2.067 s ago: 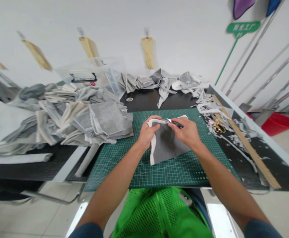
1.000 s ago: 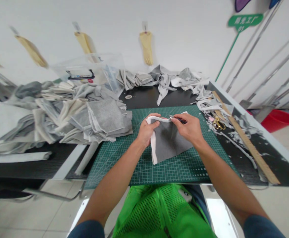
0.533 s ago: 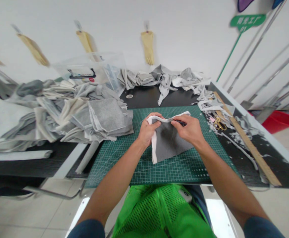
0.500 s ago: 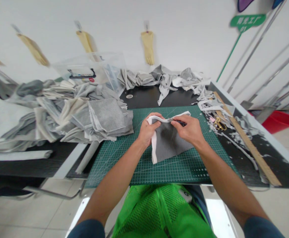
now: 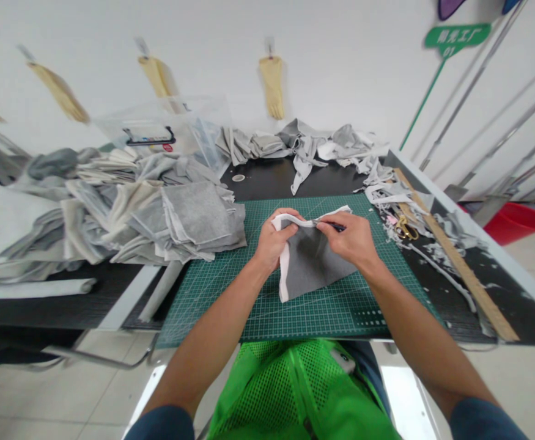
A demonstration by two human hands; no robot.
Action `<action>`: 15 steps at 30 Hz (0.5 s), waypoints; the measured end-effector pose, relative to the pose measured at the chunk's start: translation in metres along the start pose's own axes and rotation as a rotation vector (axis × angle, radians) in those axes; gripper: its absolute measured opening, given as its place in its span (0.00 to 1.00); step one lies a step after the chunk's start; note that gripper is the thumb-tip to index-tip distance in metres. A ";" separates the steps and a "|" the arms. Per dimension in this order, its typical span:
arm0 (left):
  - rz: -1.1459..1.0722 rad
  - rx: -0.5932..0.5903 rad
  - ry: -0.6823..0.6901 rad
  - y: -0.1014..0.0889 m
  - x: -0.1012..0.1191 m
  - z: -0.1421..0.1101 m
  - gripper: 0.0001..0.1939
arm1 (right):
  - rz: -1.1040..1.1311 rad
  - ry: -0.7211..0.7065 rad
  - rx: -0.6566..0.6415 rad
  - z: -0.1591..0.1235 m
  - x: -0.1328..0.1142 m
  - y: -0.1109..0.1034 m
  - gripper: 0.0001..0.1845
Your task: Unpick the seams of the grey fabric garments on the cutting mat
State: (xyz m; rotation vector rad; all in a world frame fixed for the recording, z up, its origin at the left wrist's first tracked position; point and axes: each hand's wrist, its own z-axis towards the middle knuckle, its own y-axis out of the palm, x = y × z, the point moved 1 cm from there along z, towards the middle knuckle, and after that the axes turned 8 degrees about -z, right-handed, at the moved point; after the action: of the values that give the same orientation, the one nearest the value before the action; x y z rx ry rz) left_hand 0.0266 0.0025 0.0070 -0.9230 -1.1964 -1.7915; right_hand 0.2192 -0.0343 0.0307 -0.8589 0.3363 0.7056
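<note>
My left hand [image 5: 276, 238] grips the upper left of a grey cloth piece [image 5: 313, 263], its thumb lying on the folded white edge. My right hand [image 5: 350, 235] is closed around a small black-handled tool [image 5: 337, 227] with a short metal tip, maybe a seam ripper; its exact kind is too small to make out. The tip touches the white edge between my two hands. The cloth is held up at its top and hangs over the green cutting mat [image 5: 230, 293].
A heap of grey cloth pieces [image 5: 194, 214] lies at the left, with a clear plastic box [image 5: 157, 122] behind it. More scraps [image 5: 304, 146] line the back. At the right are gold-handled scissors [image 5: 405, 229], a wooden ruler [image 5: 460, 263] and thread waste.
Almost nothing differs. Both hands keep their hold on the cloth and the tool, and the camera view has shifted very slightly.
</note>
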 end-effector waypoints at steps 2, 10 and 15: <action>-0.022 -0.001 -0.015 0.000 -0.001 0.000 0.16 | 0.000 0.036 0.033 0.000 0.002 0.000 0.08; 0.038 -0.054 -0.032 0.006 -0.006 -0.006 0.26 | 0.044 -0.001 -0.025 -0.001 -0.003 0.003 0.22; 0.276 0.009 0.002 0.005 -0.005 -0.006 0.25 | 0.047 -0.034 -0.134 -0.002 -0.005 0.009 0.18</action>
State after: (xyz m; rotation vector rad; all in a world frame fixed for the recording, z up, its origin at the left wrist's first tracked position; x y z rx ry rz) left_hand 0.0320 -0.0029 0.0030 -1.0274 -1.0203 -1.5645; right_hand 0.2098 -0.0342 0.0271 -0.9672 0.2819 0.7926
